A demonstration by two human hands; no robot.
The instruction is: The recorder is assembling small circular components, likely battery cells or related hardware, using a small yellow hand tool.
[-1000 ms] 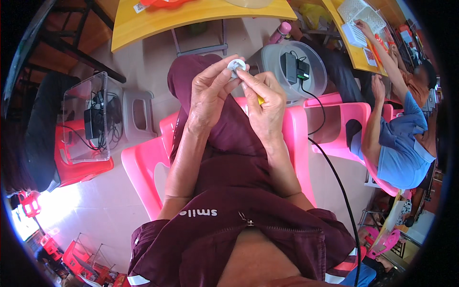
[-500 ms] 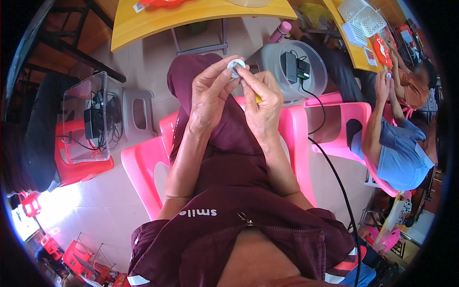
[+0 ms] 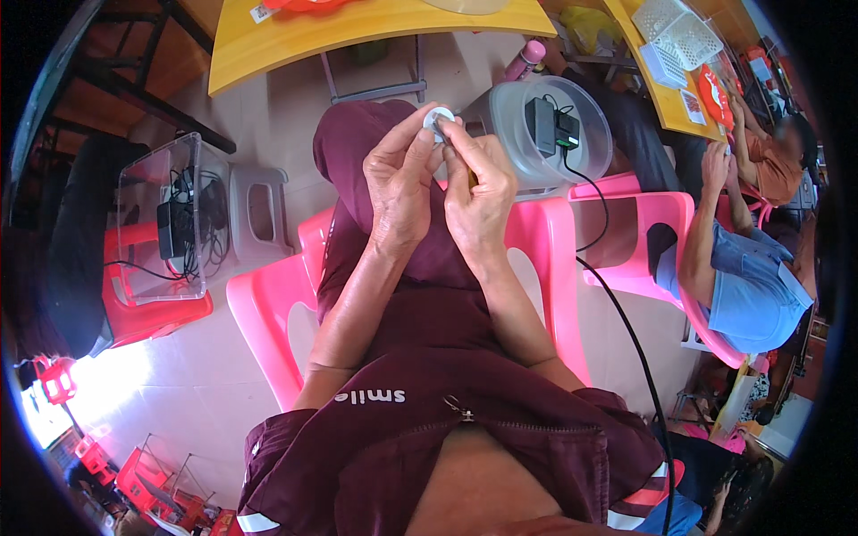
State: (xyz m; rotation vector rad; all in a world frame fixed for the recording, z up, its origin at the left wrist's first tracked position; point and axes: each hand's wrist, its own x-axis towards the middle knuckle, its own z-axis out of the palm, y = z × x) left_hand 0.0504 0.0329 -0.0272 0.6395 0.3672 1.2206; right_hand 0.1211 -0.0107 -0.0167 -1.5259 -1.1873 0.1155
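In front of my knees, my left hand (image 3: pixel 402 183) pinches a small white round disc (image 3: pixel 434 115) between thumb and fingers. My right hand (image 3: pixel 480 192) is brought up close beside it, its index fingertip resting against the disc. The other right fingers are curled, and a bit of a small yellow object (image 3: pixel 472 179) shows within them; its kind is hidden. Both hands are held above my lap, over the dark maroon trousers (image 3: pixel 357 143).
Ahead is a yellow table (image 3: pixel 375 36) with a red item on it. To the right stands a clear round tub (image 3: pixel 590 116) holding black adapters, with a cable trailing from it. A clear box (image 3: pixel 134 214) of cables sits on the left. Other people sit to the right near pink chairs (image 3: pixel 666 214).
My right hand has shifted slightly left, nearer my left hand, and its index finger has moved over the disc. Less of the yellow object shows. A person at right has moved their hands.
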